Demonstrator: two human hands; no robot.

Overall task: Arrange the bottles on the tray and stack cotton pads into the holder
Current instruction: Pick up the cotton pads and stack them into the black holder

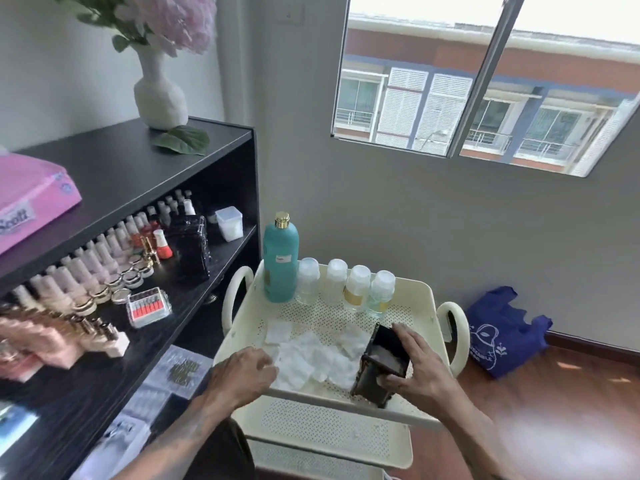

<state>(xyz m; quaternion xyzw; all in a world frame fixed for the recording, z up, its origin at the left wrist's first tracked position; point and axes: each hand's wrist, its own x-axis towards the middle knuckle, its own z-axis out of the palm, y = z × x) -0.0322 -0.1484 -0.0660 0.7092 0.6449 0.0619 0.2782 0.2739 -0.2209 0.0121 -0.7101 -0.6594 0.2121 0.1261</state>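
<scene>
Right now the dark holder stands tilted on the near right part of the cream tray, its open top turned toward the camera, and some white cotton is visible inside it. The right hand grips this holder from its right side, with the fingers over the top edge and the thumb curled at the lower front. Beside it, to the left, loose white cotton pads lie spread over the perforated tray floor. The left hand rests on the left edge of this pile with curled fingers that touch the pads; if it really pinches one, I cannot tell. Along the far side of the tray stands a tall teal bottle with a gold cap, and right of it four small clear bottles in a row, close together. The tray is the top level of a cart with handles at both ends. Left of the cart is a black shelf with many nail polish bottles, and a white vase with pink flowers on top. A blue bag lies on the wooden floor by the wall.
</scene>
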